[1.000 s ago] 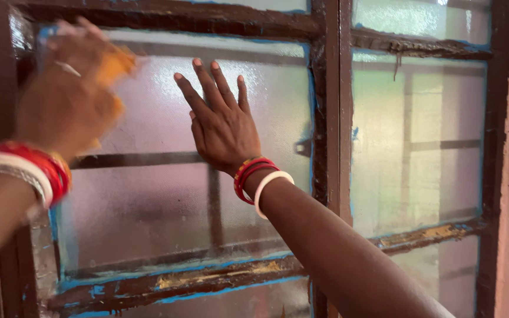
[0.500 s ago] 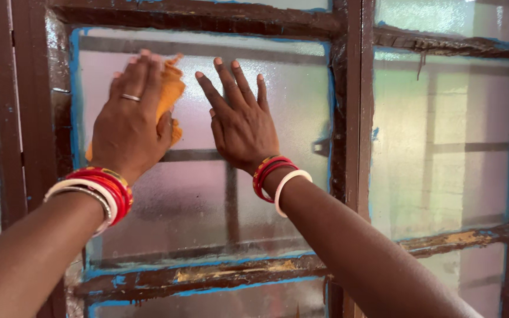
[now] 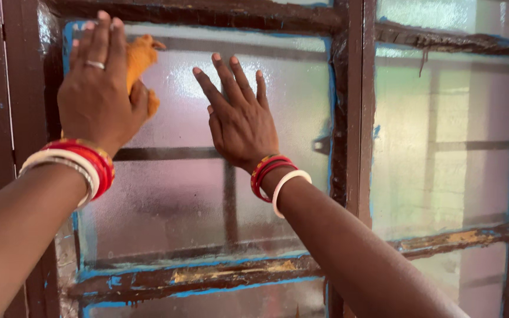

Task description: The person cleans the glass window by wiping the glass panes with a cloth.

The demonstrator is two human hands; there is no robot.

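left hand (image 3: 98, 94): fingers closed over an orange cloth (image 3: 141, 62), pressing it flat against the glass near the pane's upper left corner; ring on one finger.
cloth: bunched under the palm, edges sticking out to the right of the hand and above the thumb; touching the glass.
right hand (image 3: 240, 118): fingers spread apart, palm flat on the same pane, holding nothing (just beside the left hand, not touching it).
pane (image 3: 184, 194): frosted glass, blue paint smears along its edges; blurred bar shapes show through from behind.
frame (image 3: 351, 112): dark brown, worn, paint flaking on the lower rail (image 3: 207, 277); vertical post just right of the right hand.
right pane (image 3: 443, 147): frosted too, neither hand touches it.
wrists: red and white bangles on the left (image 3: 75, 162) and on the right (image 3: 278, 174).
arms: both reach up from the bottom of the view, well apart at the elbows.
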